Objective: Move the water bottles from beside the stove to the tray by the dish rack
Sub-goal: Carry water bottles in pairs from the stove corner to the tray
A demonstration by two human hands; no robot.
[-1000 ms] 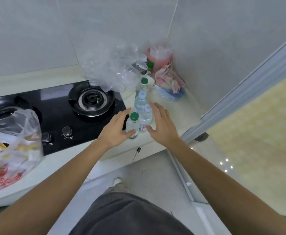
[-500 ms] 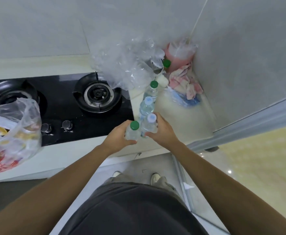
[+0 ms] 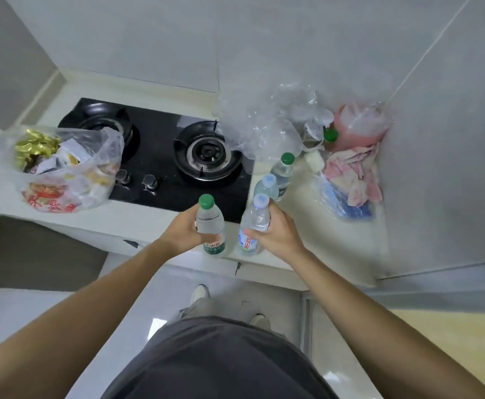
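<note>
My left hand (image 3: pixel 183 233) grips a clear green-capped water bottle (image 3: pixel 211 226), held upright above the counter's front edge. My right hand (image 3: pixel 275 232) grips a clear blue-capped water bottle (image 3: pixel 253 223) beside it, a small gap between the two. Two more bottles stand on the cream counter (image 3: pixel 307 226) just right of the black stove (image 3: pixel 178 165): a blue-capped one (image 3: pixel 267 187) and behind it a green-capped one (image 3: pixel 283 169). No tray or dish rack is in view.
A crumpled clear plastic bag (image 3: pixel 267 125) lies behind the bottles. A pink container (image 3: pixel 356 128), a pink cloth (image 3: pixel 353 174) and another green-capped bottle (image 3: pixel 330 136) fill the corner. A plastic bag of packets (image 3: pixel 62 171) sits left of the stove knobs (image 3: pixel 137 180).
Both hands closed on the two nearest bottles, lifted them off the counter and drew them apart toward me. The view has tilted and widened leftward.
</note>
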